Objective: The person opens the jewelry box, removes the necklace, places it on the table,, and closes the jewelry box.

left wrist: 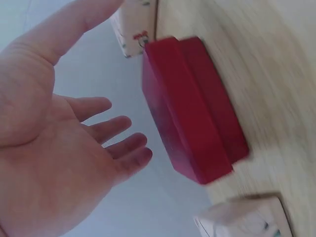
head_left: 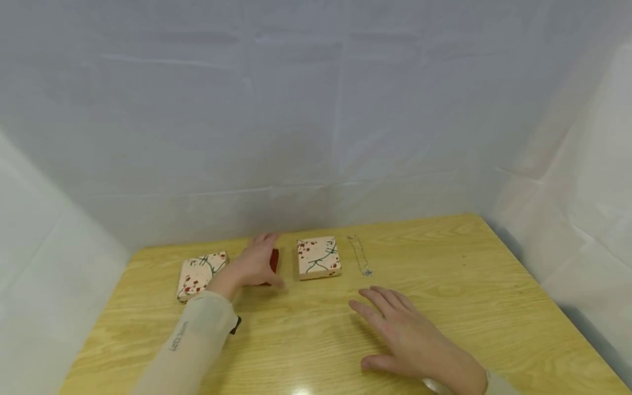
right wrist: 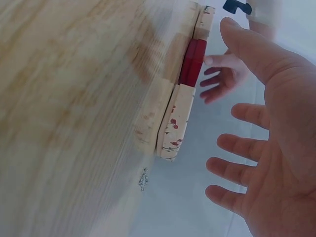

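Observation:
My left hand (head_left: pixel 252 267) hovers over a small red box (left wrist: pixel 190 113) at the back of the table, with fingers and thumb spread. In the left wrist view a gap shows between the hand and the box, whose lid overhangs its base. From above, the hand hides most of that box. One cream box with red blossoms and green branches (head_left: pixel 318 255) lies to its right, a similar cream box (head_left: pixel 199 272) to its left. A thin silver necklace (head_left: pixel 367 271) with a blue-looking pendant lies right of the boxes. My right hand (head_left: pixel 407 334) hangs above the table, fingers apart, holding nothing.
The boxes and necklace lie on a light wooden table (head_left: pixel 306 334). White sheeting (head_left: pixel 296 109) hangs behind the table and along both sides. A small dark piece (head_left: pixel 236 325) shows beside the left sleeve.

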The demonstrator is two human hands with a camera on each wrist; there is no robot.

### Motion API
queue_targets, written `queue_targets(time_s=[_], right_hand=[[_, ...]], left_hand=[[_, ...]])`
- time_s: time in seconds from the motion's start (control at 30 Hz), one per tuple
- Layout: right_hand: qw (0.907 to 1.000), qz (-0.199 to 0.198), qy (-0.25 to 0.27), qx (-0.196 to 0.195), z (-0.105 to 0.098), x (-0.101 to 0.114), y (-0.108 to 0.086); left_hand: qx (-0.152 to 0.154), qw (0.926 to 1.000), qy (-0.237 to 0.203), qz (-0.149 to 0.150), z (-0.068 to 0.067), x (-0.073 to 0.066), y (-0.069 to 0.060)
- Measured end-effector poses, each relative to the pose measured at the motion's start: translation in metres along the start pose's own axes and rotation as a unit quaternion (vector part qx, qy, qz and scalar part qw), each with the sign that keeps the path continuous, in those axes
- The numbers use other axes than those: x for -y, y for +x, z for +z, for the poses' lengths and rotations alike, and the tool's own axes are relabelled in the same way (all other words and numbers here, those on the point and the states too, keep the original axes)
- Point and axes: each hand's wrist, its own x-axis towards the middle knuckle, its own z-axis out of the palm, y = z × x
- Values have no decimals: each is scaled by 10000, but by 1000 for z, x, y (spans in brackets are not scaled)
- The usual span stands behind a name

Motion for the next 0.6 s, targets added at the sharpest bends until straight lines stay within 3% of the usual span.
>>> queue_targets(time_s=[0.27,0.6], right_hand=[[9999,65,21,125,-2,3,0],[9998,90,-46,164,-2,4,-2]], left_hand=[[203,9987,271,-386,-1,16,-8],[254,9979,322,-505,4,31,-7]])
